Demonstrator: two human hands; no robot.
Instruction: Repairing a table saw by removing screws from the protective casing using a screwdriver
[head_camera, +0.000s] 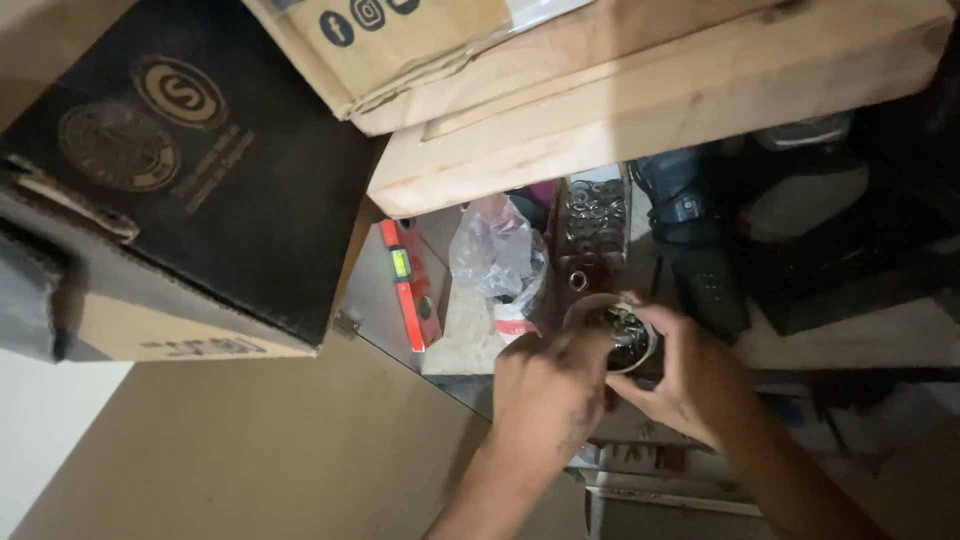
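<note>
Dim, warm light, deep shadow at right. Pale wood shelf (640, 120) w/ thick front edge overhead, cardboard box (400, 50) on top. Big black carton (200, 170) upper left, torn flap. Brown board surface (270, 440) across lower left; strip of white wall (40, 440) at far left edge. Lower shelf (850, 340) beneath, cluttered: orange spirit level (405, 285), clear plastic bag (497, 255), tray of metal bits (595, 215), dark items at right, too dim to ID.
</note>
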